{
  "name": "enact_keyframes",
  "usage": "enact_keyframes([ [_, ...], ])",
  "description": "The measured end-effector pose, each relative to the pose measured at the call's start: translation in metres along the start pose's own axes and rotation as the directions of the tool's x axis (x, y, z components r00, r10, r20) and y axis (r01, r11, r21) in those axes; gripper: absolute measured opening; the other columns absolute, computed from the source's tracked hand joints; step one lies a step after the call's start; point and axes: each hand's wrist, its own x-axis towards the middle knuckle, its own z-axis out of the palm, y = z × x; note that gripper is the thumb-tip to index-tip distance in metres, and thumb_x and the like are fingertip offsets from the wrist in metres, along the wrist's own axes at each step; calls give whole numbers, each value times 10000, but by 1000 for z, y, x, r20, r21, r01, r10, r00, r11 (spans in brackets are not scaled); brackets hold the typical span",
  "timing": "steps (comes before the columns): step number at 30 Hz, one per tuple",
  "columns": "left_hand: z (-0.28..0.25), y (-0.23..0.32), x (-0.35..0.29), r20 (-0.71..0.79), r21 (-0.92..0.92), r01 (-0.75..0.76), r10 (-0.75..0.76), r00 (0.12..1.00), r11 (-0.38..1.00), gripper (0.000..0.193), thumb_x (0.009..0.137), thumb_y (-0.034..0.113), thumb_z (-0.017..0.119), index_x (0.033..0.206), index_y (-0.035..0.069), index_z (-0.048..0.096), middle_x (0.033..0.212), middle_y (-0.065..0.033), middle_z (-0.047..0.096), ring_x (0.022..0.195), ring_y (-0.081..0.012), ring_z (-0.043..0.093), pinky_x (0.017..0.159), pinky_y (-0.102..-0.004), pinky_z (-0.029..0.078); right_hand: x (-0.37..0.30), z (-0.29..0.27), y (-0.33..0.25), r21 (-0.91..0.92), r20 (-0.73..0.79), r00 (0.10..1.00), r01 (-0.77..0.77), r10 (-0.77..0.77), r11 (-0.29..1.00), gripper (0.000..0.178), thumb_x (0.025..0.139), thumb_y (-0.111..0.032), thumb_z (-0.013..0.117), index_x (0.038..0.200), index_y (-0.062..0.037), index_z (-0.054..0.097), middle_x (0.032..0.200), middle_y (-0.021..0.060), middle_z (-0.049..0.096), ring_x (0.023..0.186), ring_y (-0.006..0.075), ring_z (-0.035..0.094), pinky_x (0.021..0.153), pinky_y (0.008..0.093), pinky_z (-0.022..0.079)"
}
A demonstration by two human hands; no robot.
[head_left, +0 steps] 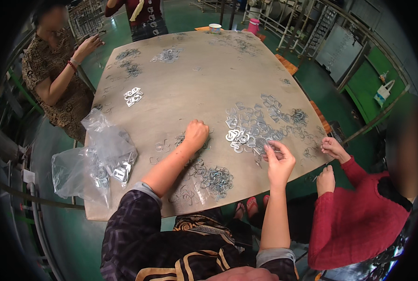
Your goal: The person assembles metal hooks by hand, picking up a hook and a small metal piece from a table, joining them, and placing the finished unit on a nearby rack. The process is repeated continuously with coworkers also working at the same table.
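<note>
My left hand (197, 134) is closed, knuckles up, just above a scatter of thin wire hooks (181, 139) on the table. What its fingers hold, if anything, is hidden. Farther right, my right hand (280, 161) pinches a small silver metal piece between thumb and fingertips; its exact shape is too small to make out. Beside that hand spreads a pile of flat silver metal pieces with cut-out openings (251, 124). A dense heap of bent wire hooks (217, 181) lies near the table's front edge, between my forearms.
On the brown table (171, 112), a clear plastic bag (108, 150) of silver pieces sits at left. Smaller piles of hooks (132, 69) and flat pieces (133, 96) lie farther off. A red-sleeved co-worker (359, 210) works close on my right; others stand left and at the far edge.
</note>
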Motion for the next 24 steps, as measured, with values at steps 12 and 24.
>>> enact_keyframes([
  [12, -120, 61, 0, 260, -957, 260, 22, 965, -126, 133, 780, 130, 775, 844, 36, 705, 802, -40, 686, 778, -135, 641, 750, -300, 512, -3, 0, -1, -114, 89, 996, 14, -4, 993, 471, 752, 81, 676, 1204, -34, 607, 828, 49, 623, 705, 115, 607, 654, 245, 512],
  [24, -141, 99, 2, -104, -979, -103, 4, 995, 174, 151, 807, 131, 729, 857, 19, 642, 926, -88, 611, 944, -225, 583, 870, -351, 456, -13, 7, -23, -248, 174, 981, 127, -85, 960, 554, 735, 64, 671, 1262, -76, 573, 781, 71, 637, 664, 150, 623, 649, 292, 528],
])
